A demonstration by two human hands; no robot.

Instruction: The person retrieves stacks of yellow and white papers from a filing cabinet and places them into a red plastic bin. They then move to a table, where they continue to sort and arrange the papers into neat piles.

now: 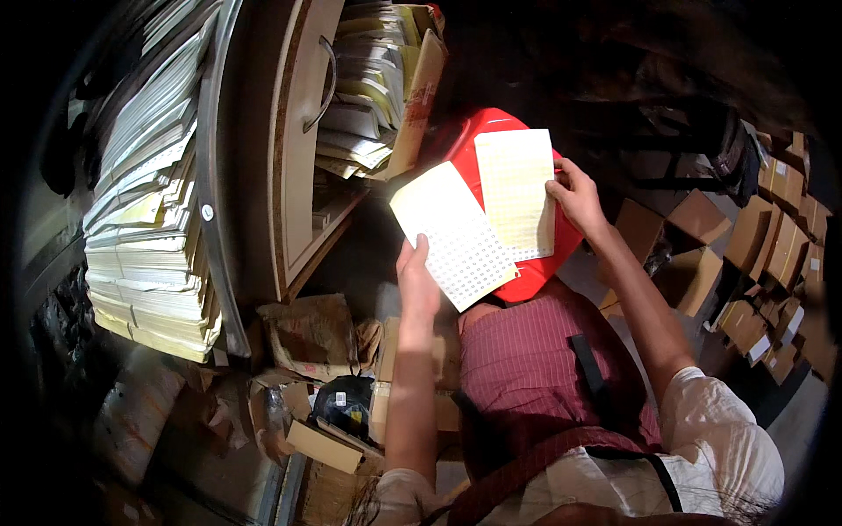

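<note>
My left hand (419, 279) grips a pale sheet of labels (452, 230) by its lower left edge, thumb on top. Rows of small dark printed marks cover the sheet's lower half. My right hand (574, 195) pinches the right edge of a second, yellowish printed sheet (516, 188). The left sheet's right edge overlaps the lower left part of the second one. Both sheets are above a red plastic stool (497, 123), whose seat shows around them. My fingers behind the sheets are hidden.
To the left, a tall stack of paper sheets (149, 228) lies beside a metal edge. An open cabinet door (298, 140) with a curved handle stands by a carton (421, 101) full of papers. Cardboard boxes (772, 254) crowd the right side; more boxes (329, 447) lie lower left.
</note>
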